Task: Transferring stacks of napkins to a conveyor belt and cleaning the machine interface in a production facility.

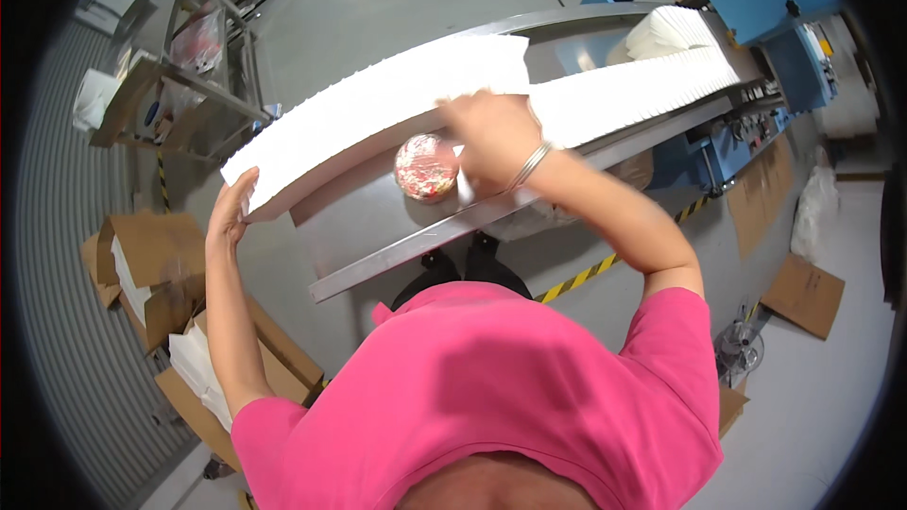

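A long, slightly curved stack of white folded paper pieces [378,90] lies across the left end of the metal tray table [364,217]. At the stack's left end, my left hand [230,208] grips it, with the thumb against the paper. My right hand [496,137] is by the near side of the stack's right end; its fingers are smeared by motion, and I cannot tell what they hold. Just left of that hand stands a round container [425,168] with a shiny, red-and-white mottled top. A second row of white folded paper [633,90] continues to the right.
A blue machine [756,0] stands at the tray's far right end, with more white paper [671,30] beside it. Cardboard boxes [241,349] holding white paper are on the floor at left. Behind them is a metal rack [213,85]. Yellow-black tape [595,269] marks the floor.
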Demonstrator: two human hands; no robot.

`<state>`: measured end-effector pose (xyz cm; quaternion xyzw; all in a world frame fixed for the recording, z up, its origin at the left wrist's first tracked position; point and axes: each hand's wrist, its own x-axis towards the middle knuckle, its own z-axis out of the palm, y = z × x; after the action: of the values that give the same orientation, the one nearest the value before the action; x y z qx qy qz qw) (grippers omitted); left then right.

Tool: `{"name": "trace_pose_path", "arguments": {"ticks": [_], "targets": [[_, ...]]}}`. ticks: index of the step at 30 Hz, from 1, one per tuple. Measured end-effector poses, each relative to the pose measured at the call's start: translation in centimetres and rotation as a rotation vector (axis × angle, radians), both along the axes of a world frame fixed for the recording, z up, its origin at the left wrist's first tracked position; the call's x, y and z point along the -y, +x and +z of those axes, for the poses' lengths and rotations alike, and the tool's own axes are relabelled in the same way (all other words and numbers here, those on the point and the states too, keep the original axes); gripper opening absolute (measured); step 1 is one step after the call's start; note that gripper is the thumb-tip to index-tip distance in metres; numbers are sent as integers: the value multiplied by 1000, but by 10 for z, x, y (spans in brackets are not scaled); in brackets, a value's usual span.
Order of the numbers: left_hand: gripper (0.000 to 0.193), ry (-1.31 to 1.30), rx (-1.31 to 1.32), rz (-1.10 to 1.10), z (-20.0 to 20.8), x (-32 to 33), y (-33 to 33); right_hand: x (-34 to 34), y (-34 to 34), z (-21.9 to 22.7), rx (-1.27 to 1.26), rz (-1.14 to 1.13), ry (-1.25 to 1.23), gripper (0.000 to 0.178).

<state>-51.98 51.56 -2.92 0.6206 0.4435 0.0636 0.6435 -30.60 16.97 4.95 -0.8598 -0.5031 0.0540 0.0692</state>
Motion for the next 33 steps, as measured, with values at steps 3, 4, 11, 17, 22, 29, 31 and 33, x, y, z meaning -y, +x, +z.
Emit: {"name": "trace_pose_path", "arguments": {"ticks": [3, 4, 11, 17, 22, 29, 31, 33], "targets": [[61, 20, 2, -37, -8, -6, 6, -2, -45, -34, -84, 133, 121, 80], [61, 21, -7, -45, -10, -9, 7, -6, -51, -52, 100, 102, 150, 75], [57, -110, -66, -15, 3, 0, 15, -23, -54, -70, 18, 89, 301, 44], [59, -136, -53, 5, -22, -26, -2, 36, 0, 34, -56, 14, 774, 49], [68, -183, -39, 32, -12, -17, -2, 130, 159, 62, -744, -538, 318, 73], [65, -186, 13, 16, -6, -15, 0, 229, 262, 34, -1166, -953, -73, 56], [67, -177, 27, 7, -7, -15, -1, 229, 276, 40, -1212, -953, -105, 55], [67, -174, 10, -6, -5, -13, -1, 232, 302, 31, -1298, -927, -186, 53]]}}
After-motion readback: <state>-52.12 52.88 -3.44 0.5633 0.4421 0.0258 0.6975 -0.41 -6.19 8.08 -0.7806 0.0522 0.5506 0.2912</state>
